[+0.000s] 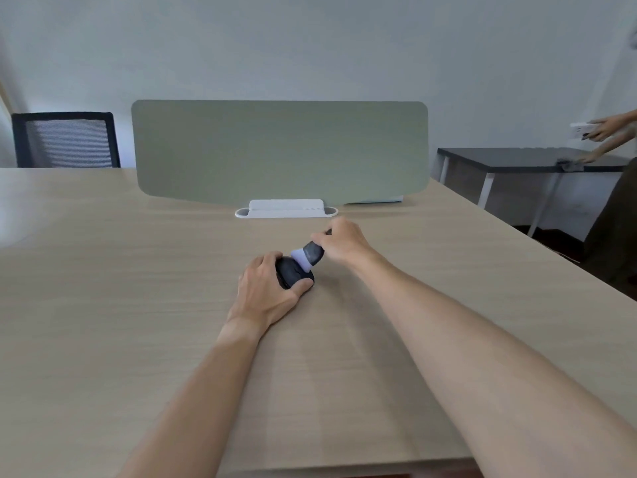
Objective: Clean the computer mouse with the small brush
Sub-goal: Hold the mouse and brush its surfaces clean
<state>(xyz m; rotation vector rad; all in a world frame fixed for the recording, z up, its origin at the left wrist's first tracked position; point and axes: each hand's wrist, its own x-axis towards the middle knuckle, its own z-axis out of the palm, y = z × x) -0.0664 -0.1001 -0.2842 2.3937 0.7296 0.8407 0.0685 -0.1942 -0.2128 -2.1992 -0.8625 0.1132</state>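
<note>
A black computer mouse [293, 274] lies on the wooden desk [138, 305] near its middle. My left hand [265, 291] grips it from the left side, thumb curled round its near end. My right hand [341, 241] holds a small brush [312, 254] with a dark body and pale lilac bristles. The bristles touch the mouse's far right top. The brush handle's far end is hidden in my fist.
A grey-green divider panel [279, 150] stands on a white foot [286, 209] just beyond my hands. A black mesh chair [65, 139] sits at the back left. At right, another person's hands [599, 139] work over a dark table [517, 158].
</note>
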